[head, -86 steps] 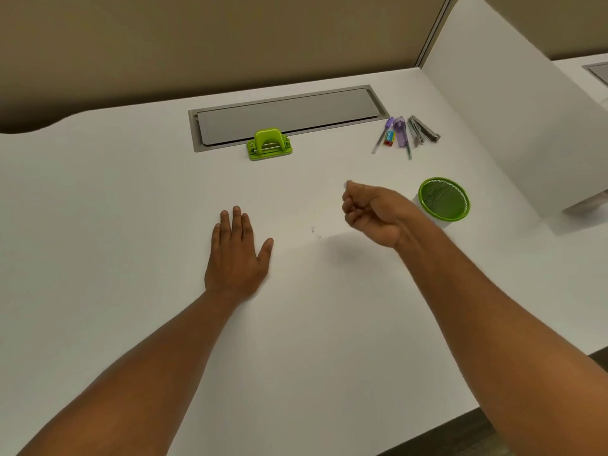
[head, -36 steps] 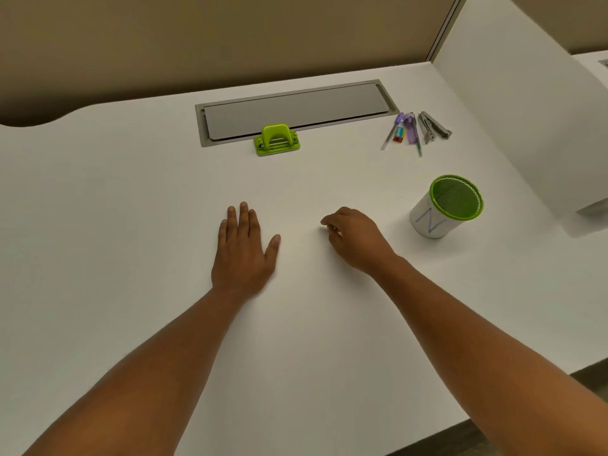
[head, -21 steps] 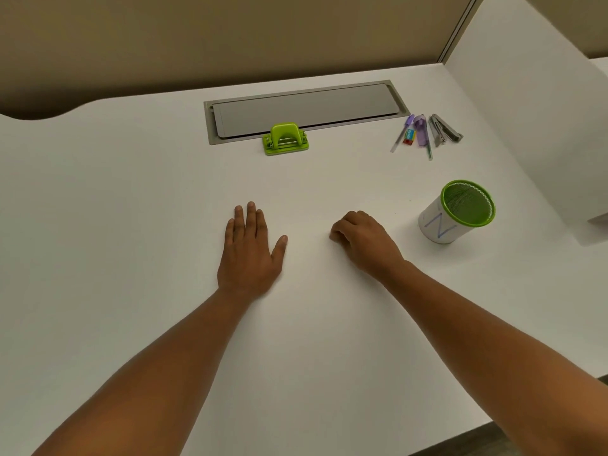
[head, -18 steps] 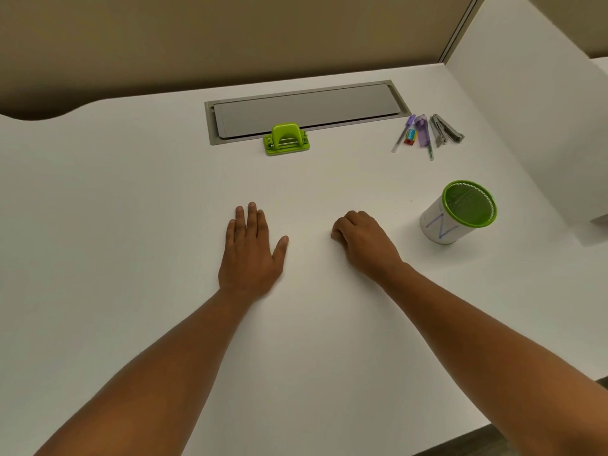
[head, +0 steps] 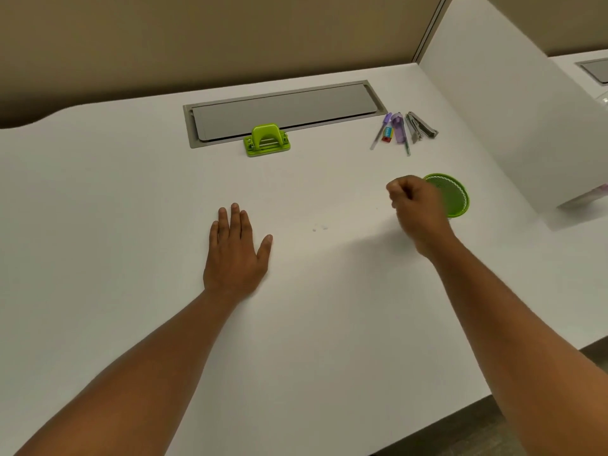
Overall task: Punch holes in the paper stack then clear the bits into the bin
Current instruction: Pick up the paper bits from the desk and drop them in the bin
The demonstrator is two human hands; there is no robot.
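My left hand (head: 235, 248) lies flat, palm down, on the white desk (head: 131, 225), fingers slightly spread and holding nothing. My right hand (head: 416, 205) is lifted off the desk with its fingers curled shut, just left of the green mesh bin (head: 452, 195) and partly covering its rim. Anything inside the fist is hidden. A few tiny white paper bits (head: 320, 228) lie on the desk between my hands. The green hole punch (head: 266, 139) stands at the back by the grey cable hatch (head: 283, 110). I cannot make out a paper stack against the white surface.
Pens, a purple item and metal clippers (head: 403, 130) lie in a cluster at the back right. A white divider panel (head: 513, 110) rises along the right side. The desk's front edge runs across the lower right corner.
My right hand has risen from the desk, where it was pinching at the bits, and swung right to the bin. My left hand has stayed flat in place.
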